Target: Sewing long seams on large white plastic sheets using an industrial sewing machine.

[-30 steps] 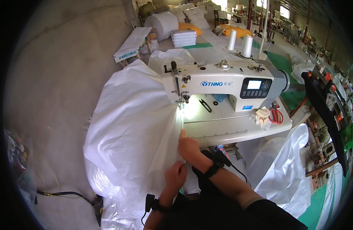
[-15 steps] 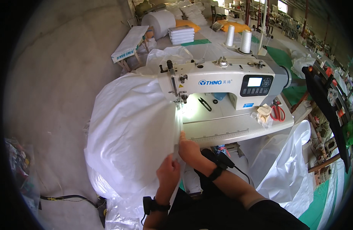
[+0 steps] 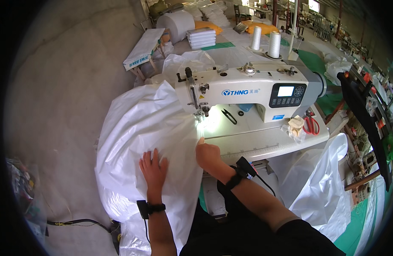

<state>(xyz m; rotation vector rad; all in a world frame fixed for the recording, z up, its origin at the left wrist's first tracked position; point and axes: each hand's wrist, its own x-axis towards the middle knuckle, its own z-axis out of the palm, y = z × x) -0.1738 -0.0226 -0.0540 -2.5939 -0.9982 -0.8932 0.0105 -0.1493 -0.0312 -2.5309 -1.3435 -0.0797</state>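
Observation:
A large white plastic sheet (image 3: 132,128) is heaped left of the sewing machine (image 3: 247,87), its right edge running up under the lit needle area. My left hand (image 3: 154,168) lies flat on the sheet with its fingers spread. Just below the needle, my right hand (image 3: 207,153) is closed at the sheet's right edge, one finger pointing toward the presser foot; the gripped edge is mostly hidden by the hand. Black thread snips (image 3: 229,116) and a small black ring (image 3: 241,113) rest on the machine bed (image 3: 256,141).
Red-handled scissors (image 3: 310,125) and a crumpled cream scrap (image 3: 296,123) lie at the bed's right end. Two white thread cones (image 3: 274,45) stand behind the machine. More white sheeting (image 3: 320,187) hangs at the right, beside a cluttered rack (image 3: 371,123). A large white roll (image 3: 176,26) stands at the back.
My left hand has moved up and left from beside the right hand and opened flat on the sheet. My right hand has shifted slightly up, and the sheet shows more folds.

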